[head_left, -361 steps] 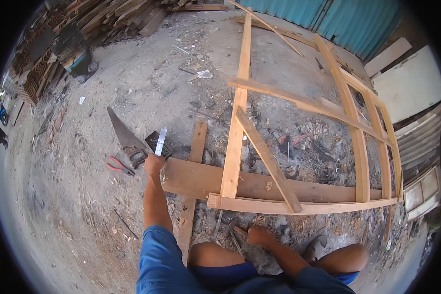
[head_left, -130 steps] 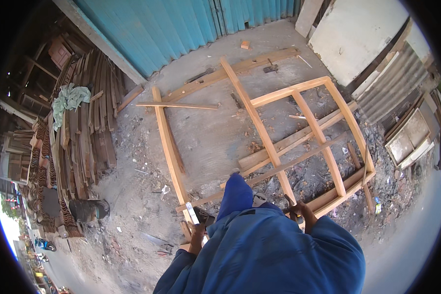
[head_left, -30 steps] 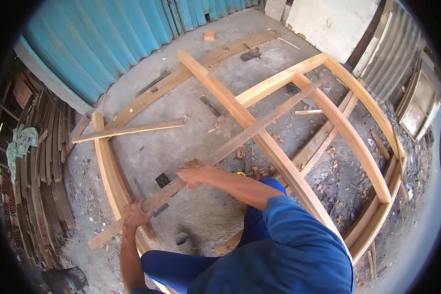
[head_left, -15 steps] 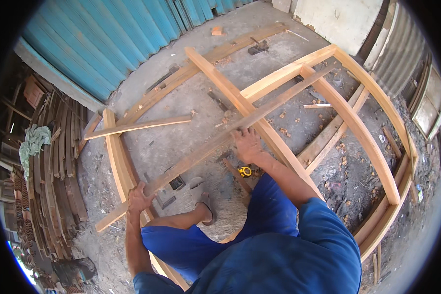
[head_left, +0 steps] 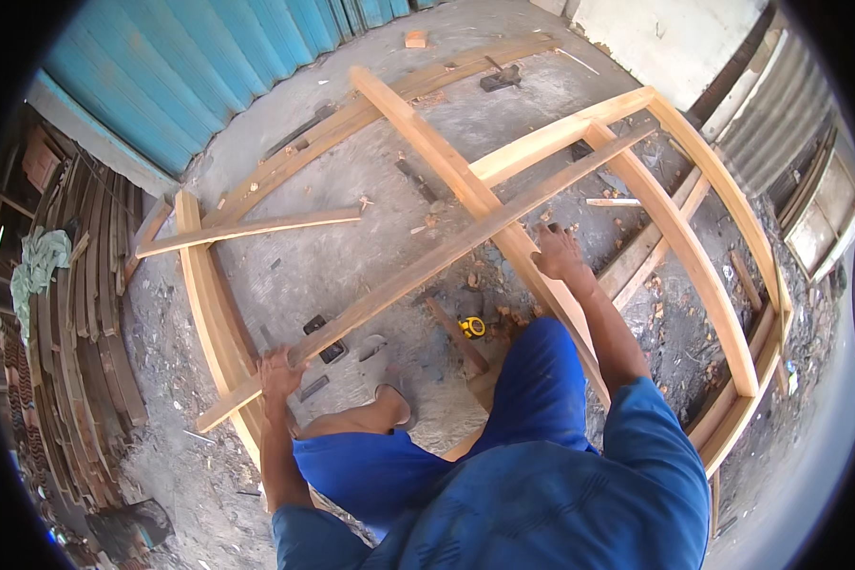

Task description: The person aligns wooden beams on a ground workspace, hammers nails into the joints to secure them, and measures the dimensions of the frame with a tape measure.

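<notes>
Left fingers (head_left: 277,361) clamped on wooden strip (head_left: 408,277), right fingers (head_left: 555,251) apart near beam (head_left: 427,152), gritty floor (head_left: 337,180), blue shutter (head_left: 161,85)

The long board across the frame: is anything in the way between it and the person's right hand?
Nothing visible: only a narrow open gap shows between the right hand and the long board. The paler beam crosses beneath the board, without blocking it.

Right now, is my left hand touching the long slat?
Touching: the head view shows your left hand resting over the slat, near its lower end.
</notes>
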A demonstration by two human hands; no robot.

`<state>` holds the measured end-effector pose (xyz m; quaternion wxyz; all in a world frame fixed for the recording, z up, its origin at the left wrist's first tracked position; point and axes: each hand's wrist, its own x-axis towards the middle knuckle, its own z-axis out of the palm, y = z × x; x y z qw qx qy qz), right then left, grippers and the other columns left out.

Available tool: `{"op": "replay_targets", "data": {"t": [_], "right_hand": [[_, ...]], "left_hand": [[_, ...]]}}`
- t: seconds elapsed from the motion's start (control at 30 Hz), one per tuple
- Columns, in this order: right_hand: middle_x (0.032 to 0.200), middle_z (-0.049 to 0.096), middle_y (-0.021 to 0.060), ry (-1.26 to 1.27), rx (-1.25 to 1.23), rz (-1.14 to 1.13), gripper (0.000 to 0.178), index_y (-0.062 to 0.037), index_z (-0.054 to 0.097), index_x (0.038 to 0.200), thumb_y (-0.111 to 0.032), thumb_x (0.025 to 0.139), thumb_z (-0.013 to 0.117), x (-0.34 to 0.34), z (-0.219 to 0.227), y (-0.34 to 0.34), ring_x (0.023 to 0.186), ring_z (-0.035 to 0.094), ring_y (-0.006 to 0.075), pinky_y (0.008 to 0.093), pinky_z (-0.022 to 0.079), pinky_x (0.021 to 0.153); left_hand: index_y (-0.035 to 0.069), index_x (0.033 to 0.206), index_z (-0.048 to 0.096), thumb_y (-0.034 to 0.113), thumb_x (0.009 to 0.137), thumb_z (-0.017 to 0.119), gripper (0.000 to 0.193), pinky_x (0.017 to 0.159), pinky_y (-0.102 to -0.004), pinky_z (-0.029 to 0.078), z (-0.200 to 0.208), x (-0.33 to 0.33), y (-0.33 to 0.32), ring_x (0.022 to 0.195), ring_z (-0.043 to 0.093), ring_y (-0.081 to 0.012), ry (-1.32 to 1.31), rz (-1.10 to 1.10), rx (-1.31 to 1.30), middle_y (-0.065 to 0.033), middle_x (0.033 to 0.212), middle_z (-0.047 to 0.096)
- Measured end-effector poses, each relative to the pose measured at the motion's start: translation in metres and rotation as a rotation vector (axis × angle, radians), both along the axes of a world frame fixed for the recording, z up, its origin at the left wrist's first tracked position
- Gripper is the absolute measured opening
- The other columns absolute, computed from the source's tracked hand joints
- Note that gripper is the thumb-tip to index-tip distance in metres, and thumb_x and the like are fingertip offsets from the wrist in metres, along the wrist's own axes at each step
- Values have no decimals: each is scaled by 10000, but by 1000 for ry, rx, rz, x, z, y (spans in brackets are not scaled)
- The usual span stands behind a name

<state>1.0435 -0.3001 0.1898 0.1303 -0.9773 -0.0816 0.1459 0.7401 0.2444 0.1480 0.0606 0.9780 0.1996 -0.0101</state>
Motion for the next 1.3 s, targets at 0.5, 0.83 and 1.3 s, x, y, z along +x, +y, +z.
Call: {"op": "replay_targets", "data": {"t": [0.5,0.83,1.3], "right_hand": [[1350,603,155,-182,-407,465,583,-173,553,1377,-99,814,685,104,-48,57,1301,500,412,538,335,1134],[1180,667,82,-448,-162,506,484,-140,616,1216,-144,761,782,156,-34,74,1202,554,341,492,397,1068],[1225,661,114,-420,-327,479,443,-153,641,1240,-115,805,721,241,-70,91,1215,570,347,490,428,1072]], "left_hand": [[139,1219,629,211,670,857,598,1032,-531,378,-41,-1,-4,1129,544,-386,-147,-17,-71,-140,1133,634],[145,1227,623,181,675,851,598,1023,-520,375,-21,34,9,1103,541,-378,-175,67,-2,-119,1109,631],[146,1262,617,137,676,850,630,1050,-522,360,-40,105,50,1177,535,-379,-139,2,-52,-124,1180,627]]}}
